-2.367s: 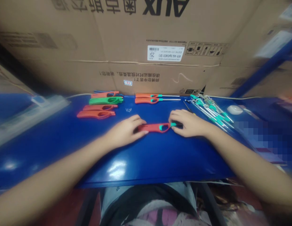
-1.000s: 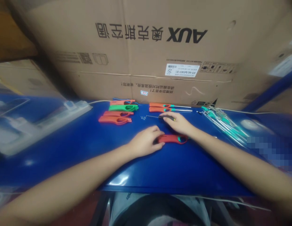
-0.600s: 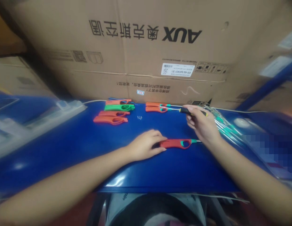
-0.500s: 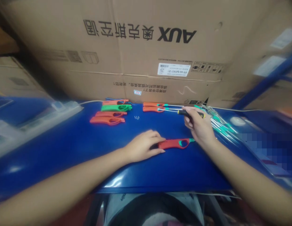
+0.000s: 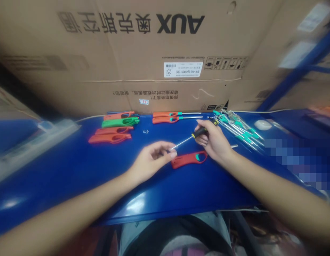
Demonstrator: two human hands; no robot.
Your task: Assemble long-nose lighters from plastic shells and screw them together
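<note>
My right hand (image 5: 216, 142) is closed around the black and yellow handle of a screwdriver (image 5: 199, 133). Its thin metal shaft slants down to the left, with the tip at the fingertips of my left hand (image 5: 147, 161). The left thumb and fingers are pinched there; whatever sits between them is too small to make out. Just below the hands, a red lighter (image 5: 185, 159) with a green trigger lies flat on the blue table (image 5: 165, 192). Its metal tube passes partly hidden behind my right hand.
Two orange lighters with metal tubes (image 5: 165, 120) lie at the back. Left of them are several orange lighter bodies (image 5: 111, 138) and a green one (image 5: 117, 122). A pile of metal tubes with green parts (image 5: 239, 129) lies back right. A large cardboard box (image 5: 143, 74) stands behind.
My left hand has let go of the red lighter and lifted to the screwdriver's tip. My right hand has swung the screwdriver so that it points down to the left. The view has shifted slightly.
</note>
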